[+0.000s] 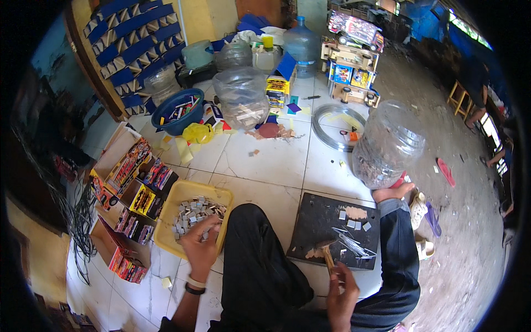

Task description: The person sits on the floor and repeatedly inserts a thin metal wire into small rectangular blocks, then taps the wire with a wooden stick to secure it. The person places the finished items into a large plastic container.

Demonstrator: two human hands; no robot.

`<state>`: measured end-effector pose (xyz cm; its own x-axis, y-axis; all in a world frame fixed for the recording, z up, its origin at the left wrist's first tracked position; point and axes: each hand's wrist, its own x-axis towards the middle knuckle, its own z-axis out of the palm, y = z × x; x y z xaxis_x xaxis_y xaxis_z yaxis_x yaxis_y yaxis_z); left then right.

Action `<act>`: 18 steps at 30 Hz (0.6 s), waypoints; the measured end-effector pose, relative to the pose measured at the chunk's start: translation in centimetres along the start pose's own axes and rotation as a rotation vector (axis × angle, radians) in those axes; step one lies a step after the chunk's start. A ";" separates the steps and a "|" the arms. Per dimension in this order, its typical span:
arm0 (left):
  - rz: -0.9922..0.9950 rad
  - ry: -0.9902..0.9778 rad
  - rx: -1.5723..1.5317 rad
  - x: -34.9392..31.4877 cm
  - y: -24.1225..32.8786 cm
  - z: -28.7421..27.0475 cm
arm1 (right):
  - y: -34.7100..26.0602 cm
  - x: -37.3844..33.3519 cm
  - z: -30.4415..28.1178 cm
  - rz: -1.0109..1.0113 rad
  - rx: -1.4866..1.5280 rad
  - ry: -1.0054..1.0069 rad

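My left hand (200, 246) is over the near edge of a yellow plastic basin (228, 198). Its fingers are bent together at the small square grey pieces (191, 213) heaped inside; what they pinch is too small to make out. A hammer (328, 255) is in my right hand (342, 293), gripped by its wooden handle. The hammer's head rests at or just above a black board (310, 221) on the floor. Thin metal wires or nails (354, 244) lie on that board, along with several small pale squares (350, 223).
Printed toy-truck boxes (124, 193) stand left of the basin. Beyond the board are a wire coil (318, 130) and a clear plastic container (387, 146). Further back sit a blue tub (180, 124), another clear container (240, 94) and wooden toy trucks (351, 66). Sandals (433, 218) lie at right.
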<state>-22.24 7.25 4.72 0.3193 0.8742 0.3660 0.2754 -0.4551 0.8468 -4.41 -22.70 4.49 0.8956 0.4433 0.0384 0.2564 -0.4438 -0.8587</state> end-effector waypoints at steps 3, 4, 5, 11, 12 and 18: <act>0.129 -0.011 0.303 1.2 -2.6 -4.1 | 1.9 -0.1 -2.2 -0.155 -0.115 0.136; 0.145 -0.006 0.307 0.9 -3.1 -4.6 | 2.5 -0.2 -2.9 -0.033 -0.060 0.122; 0.164 -0.003 0.334 0.3 -3.4 -4.7 | 3.0 0.1 -3.5 -0.076 -0.117 0.161; 0.088 -0.336 0.162 -5.2 -2.2 2.2 | 6.8 6.0 -6.2 -0.300 -0.437 0.127; 0.131 -0.365 0.144 -6.2 -1.5 3.4 | 7.5 7.4 -6.1 -0.302 -0.415 0.105; 0.226 -0.486 0.122 -8.3 1.7 7.4 | 10.4 12.7 -3.3 -0.397 -0.203 -0.010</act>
<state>-17.67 -2.02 0.29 0.7569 0.5864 0.2887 0.2454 -0.6643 0.7061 10.81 -24.29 -2.23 0.7100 0.6174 0.3387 0.6466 -0.3810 -0.6609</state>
